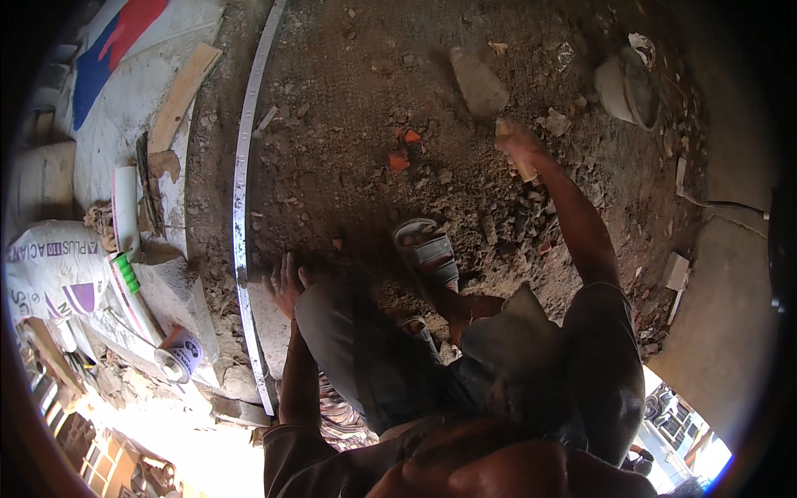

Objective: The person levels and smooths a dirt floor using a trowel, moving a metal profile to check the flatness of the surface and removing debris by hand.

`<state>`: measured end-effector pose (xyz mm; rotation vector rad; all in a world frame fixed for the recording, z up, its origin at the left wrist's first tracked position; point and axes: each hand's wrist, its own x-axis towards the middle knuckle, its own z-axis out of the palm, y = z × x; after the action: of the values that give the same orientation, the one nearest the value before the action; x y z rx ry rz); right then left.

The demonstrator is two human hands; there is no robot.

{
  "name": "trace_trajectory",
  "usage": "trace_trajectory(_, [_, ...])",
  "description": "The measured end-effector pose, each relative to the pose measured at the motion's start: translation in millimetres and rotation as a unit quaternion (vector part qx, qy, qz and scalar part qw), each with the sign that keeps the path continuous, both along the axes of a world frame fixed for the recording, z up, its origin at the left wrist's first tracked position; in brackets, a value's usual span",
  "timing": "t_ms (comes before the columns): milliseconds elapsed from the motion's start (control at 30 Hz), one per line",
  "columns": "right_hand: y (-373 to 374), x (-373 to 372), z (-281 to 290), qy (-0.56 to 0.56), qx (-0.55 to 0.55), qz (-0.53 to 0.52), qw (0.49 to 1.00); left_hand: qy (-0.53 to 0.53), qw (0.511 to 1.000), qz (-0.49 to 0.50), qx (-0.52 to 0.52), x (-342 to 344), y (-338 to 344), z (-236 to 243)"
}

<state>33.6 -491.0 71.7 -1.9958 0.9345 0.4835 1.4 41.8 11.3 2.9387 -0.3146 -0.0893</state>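
Observation:
My right hand (521,145) is closed around the pale wooden handle of a trowel (479,81). Its grey, slightly blurred blade points away from me over the loose brown soil (349,141). On the left, my left hand (287,284) is empty, fingers apart, beside my bent knee. It is close to a long pale metal straightedge (241,183) lying along the ground; whether they touch, I cannot tell. Several orange-red brick fragments (399,159) lie in the dirt left of the trowel hand.
A grey bowl-like container (618,90) rests at the far right. White pipes (125,212), a printed sack (58,266), a small tin (179,353) and a wooden board (184,95) line the left. My sandalled foot (427,249) stands on the rubble; a wall (722,290) borders the right.

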Motion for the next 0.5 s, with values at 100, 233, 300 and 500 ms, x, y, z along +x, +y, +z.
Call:
trace_trajectory(100, [-17,3,9,-0.055,0.028,-0.094,0.994,0.014,1.000,-0.006,-0.006,-14,-11,-3])
trace_trajectory(233, [17,-11,-35,-0.001,-0.002,0.063,0.998,0.017,1.000,-0.011,-0.008,-13,-6,-8])
trace_trajectory(300, [5,-5,-21,0.077,-0.021,0.112,0.991,0.010,1.000,-0.013,-0.001,-10,1,-9])
trace_trajectory(500, [15,0,3,0.026,-0.024,-0.060,0.998,0.016,1.000,-0.019,-0.012,-14,-10,-6])
